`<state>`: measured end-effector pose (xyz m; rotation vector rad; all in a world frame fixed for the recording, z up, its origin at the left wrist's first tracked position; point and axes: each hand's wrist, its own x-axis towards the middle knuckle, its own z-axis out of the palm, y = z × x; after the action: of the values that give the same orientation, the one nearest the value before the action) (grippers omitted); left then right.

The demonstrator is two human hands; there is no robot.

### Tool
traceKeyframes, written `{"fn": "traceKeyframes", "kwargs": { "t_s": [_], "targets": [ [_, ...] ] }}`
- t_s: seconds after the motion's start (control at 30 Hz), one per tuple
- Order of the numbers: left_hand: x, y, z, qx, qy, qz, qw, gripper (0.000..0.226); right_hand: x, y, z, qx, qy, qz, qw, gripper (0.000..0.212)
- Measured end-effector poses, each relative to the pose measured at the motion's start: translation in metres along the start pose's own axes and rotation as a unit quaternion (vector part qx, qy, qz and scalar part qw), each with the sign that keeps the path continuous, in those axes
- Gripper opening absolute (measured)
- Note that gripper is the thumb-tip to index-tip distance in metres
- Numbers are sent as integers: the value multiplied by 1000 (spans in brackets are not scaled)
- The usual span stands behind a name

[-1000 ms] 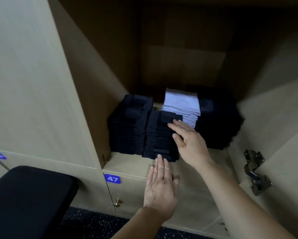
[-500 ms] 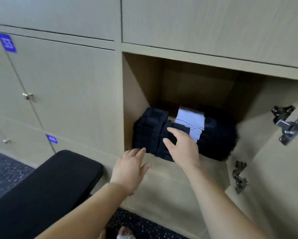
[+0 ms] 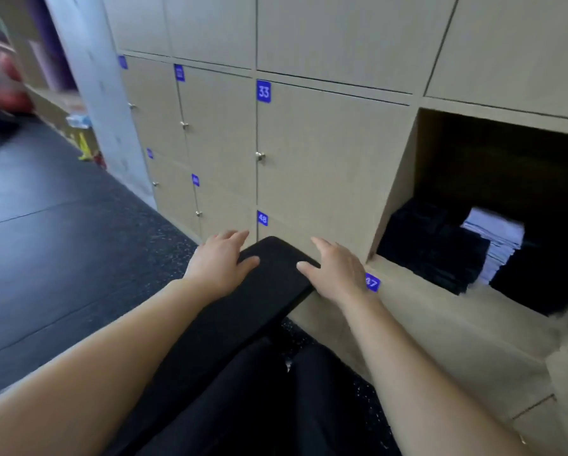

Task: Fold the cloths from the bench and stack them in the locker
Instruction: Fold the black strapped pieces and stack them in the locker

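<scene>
Inside the locker (image 3: 397, 192) the stacked cloths (image 3: 430, 245) seem soft and light, best pinched at the folds; left hand (image 3: 220, 261) and right hand (image 3: 338, 268) hover spread and empty over the bench (image 3: 269, 291).

Black padded bench (image 3: 269, 284), far end just beside the closed doors (image 3: 325, 166), standing on a dark speckled floor (image 3: 62, 241). Left hand (image 3: 218, 261) and right hand (image 3: 338, 274) lie at opposite edges of that end, fingers straight and spread, thumbs over the pad. Open locker (image 3: 397, 199), right of the bench: its shelf (image 3: 407, 268) carries two stacks of dark folded cloths (image 3: 434, 245) at front left, a white stack (image 3: 496, 238) behind them, and a dark heap (image 3: 545, 274) at right, its form unclear.
</scene>
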<state>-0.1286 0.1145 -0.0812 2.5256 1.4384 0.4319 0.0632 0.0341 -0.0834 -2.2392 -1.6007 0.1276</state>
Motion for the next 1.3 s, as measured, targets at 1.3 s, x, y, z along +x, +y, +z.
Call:
{"fn": "traceKeyframes", "kwargs": {
  "t_s": [1.3],
  "targets": [
    [-432, -387, 32, 39, -69, -584, 808, 113, -183, -360, 272, -97, -391, -482, 778, 73]
  ]
}}
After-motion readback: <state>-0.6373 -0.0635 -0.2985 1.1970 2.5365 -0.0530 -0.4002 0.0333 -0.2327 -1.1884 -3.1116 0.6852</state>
